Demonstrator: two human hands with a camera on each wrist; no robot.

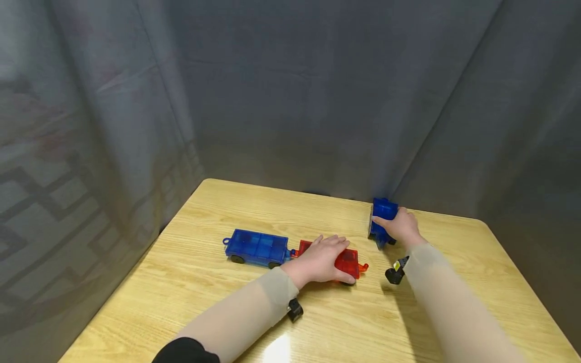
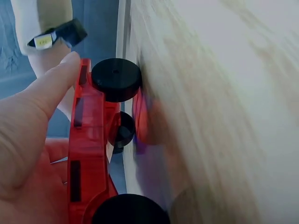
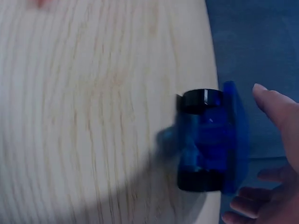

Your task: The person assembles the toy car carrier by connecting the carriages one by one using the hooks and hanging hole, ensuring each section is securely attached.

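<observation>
We press our flat left hand (image 1: 323,259) on the red car (image 1: 347,262); our right hand (image 1: 401,225) grips a blue car (image 1: 383,209) on the table (image 1: 181,282).

From my end the red wagon (image 1: 347,262) and both blue wagons (image 1: 257,247) (image 1: 383,217) look like see-through glossy plastic, with matt black wheels (image 2: 116,79) that could be plastic or rubber, can't tell which. The table (image 1: 204,282) is light wood grain with a smooth sheen that catches glare near the front edge. The backdrop curtain (image 1: 317,91) is matt grey cloth, creased. The sleeves (image 1: 254,312) look like thin beige fabric.
</observation>
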